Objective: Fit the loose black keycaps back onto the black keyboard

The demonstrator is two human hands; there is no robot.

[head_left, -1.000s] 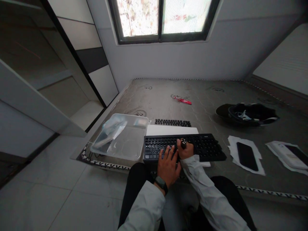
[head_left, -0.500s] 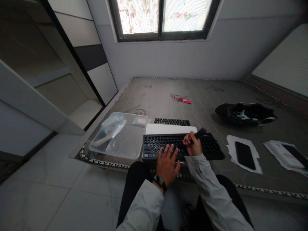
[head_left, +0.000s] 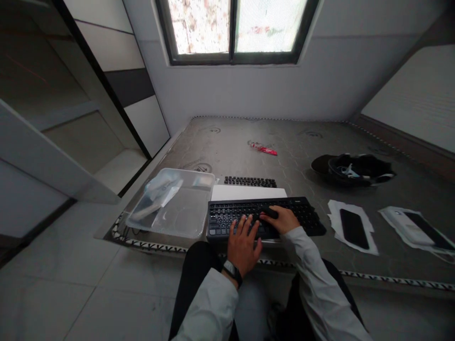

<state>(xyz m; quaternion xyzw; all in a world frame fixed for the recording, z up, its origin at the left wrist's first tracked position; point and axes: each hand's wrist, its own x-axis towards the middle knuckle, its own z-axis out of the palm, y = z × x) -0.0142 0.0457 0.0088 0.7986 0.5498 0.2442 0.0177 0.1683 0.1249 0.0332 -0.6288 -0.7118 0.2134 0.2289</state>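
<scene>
A black keyboard (head_left: 219,219) lies at the padded surface's near edge, in front of my knees. My left hand (head_left: 243,247) rests on its lower middle keys, fingers spread, with a watch on the wrist. Closed around a small black handheld tool, my right hand (head_left: 285,219) is over the keys right of centre. The black tool (head_left: 269,212) points left and down at the keys; its exact kind is not clear. Behind the keyboard is a white flat board or box (head_left: 249,192), and beyond it a row of loose black keycaps (head_left: 250,182).
To the left, a clear plastic bin (head_left: 185,213) holds plastic bags. On the right lie a black phone (head_left: 354,228) on white paper and another wrapped device (head_left: 415,229). A black cap (head_left: 355,169) sits farther back, and a red packet (head_left: 266,150) lies near the middle.
My right hand has turned over and lowered, so the black tool that pointed up and right now points left at the keys. My left hand stays on the keyboard. The view shifted slightly.
</scene>
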